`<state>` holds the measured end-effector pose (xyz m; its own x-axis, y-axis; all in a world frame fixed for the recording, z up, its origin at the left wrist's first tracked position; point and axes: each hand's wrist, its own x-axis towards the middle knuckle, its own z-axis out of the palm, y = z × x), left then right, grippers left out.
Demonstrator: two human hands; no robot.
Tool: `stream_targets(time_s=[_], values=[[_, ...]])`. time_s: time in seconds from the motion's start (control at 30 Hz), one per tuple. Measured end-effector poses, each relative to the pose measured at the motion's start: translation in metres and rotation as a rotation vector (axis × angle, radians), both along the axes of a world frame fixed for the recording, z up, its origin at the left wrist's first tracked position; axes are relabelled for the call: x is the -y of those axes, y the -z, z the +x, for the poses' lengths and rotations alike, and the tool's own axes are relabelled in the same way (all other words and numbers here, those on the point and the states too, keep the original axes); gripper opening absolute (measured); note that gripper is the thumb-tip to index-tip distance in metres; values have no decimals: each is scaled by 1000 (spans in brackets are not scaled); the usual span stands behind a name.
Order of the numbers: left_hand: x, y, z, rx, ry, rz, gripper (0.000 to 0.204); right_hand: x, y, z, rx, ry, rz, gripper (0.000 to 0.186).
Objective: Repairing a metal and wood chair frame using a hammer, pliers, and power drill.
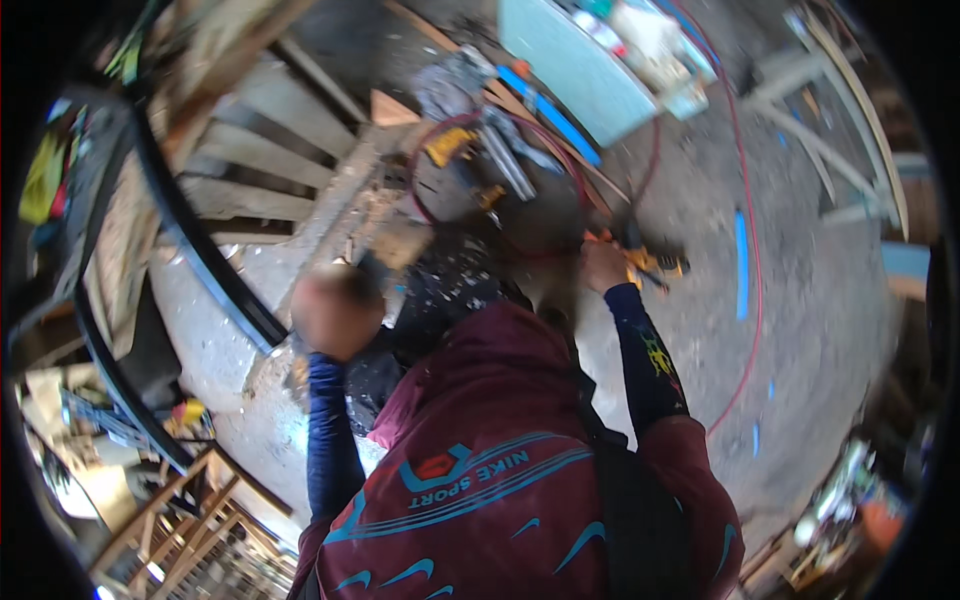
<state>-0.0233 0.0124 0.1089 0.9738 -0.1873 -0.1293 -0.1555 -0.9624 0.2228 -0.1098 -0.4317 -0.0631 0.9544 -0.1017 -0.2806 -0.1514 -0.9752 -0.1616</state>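
My right hand [605, 266] is closed around part of a yellow-and-black power tool [655, 265], which sticks out to its right over the floor. Its exact kind is hard to make out. An orange part shows just above my fingers. My left hand [338, 310] is smeared, so its fingers and anything in them do not show. It is near the lower end of a dark curved bar [225, 285] and beside my dark, paint-spotted trousers. Ahead of me, a second yellow tool [450, 146] lies by a silver metal piece [508, 160] inside a loop of red hose [740, 140].
A slatted wooden frame [255, 150] stands at the upper left. A pale blue box [570, 75] with clutter in it is at the top. Blue strips [741, 265] lie on the concrete floor, and a wooden trestle [830, 120] stands at the right. Another wooden frame [190, 510] is lower left.
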Motion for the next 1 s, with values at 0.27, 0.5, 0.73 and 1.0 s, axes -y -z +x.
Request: stream_targets(time_s=[0.27, 0.5, 0.73, 1.0], values=[[-82, 19, -1, -10, -242, 171, 61, -53, 30, -147, -242, 497, 142, 13], [-87, 77, -46, 190, -258, 321, 58, -21, 30, -90, 193, 513, 19, 38], [-101, 80, -57, 205, -322, 324, 51, 30, 24, 35, -80, 756, -24, 42], [-94, 89, -61, 352, -316, 306, 60, 66, 130, 13, -160, 718, 130, 41]])
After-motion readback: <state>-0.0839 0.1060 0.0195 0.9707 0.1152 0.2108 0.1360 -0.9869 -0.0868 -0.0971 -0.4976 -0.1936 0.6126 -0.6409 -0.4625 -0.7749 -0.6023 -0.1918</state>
